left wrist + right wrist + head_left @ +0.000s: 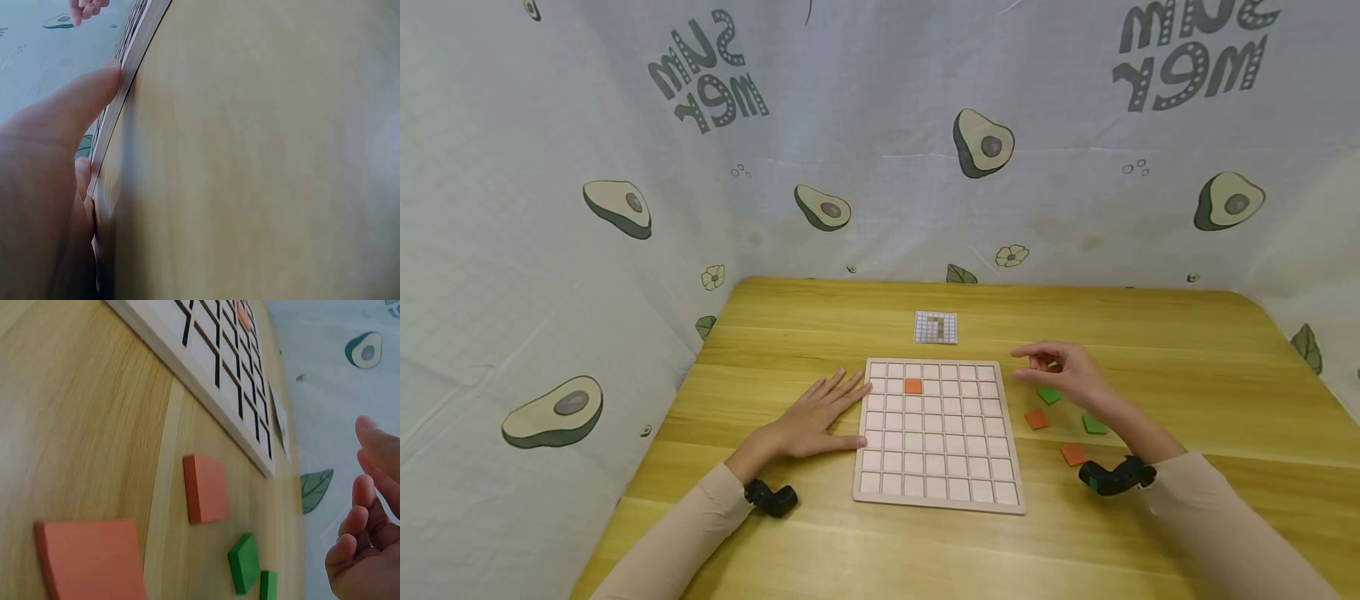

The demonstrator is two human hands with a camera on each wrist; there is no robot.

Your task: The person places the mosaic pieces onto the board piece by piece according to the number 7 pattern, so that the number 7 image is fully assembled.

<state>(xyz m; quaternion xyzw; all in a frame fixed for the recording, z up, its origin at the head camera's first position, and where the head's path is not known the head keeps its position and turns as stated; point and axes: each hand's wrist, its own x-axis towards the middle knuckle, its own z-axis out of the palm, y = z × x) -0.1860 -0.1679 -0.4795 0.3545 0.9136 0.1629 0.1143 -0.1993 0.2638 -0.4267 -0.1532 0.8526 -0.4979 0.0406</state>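
Note:
A pale wooden grid board [937,492] lies on the table, one orange tile [913,386] sitting in a cell of its second row. My left hand [812,419] rests spread on the table, thumb and forefinger at the board's left edge; in the left wrist view the thumb [94,94] touches its side. Just off the board's upper right corner hovers my right hand [1066,372], fingers loosely bent, thumb and forefinger apart, holding nothing visible. Below it are a green tile [1048,396] and an orange tile [1036,418]. Another green piece is partly hidden behind the hand.
Nearer the right wrist lie a second orange tile [1073,454] and a green tile [1094,425]. Behind the board is a small printed card [936,327] with a coloured grid pattern. A white printed curtain [880,242] hangs along the table's back edge.

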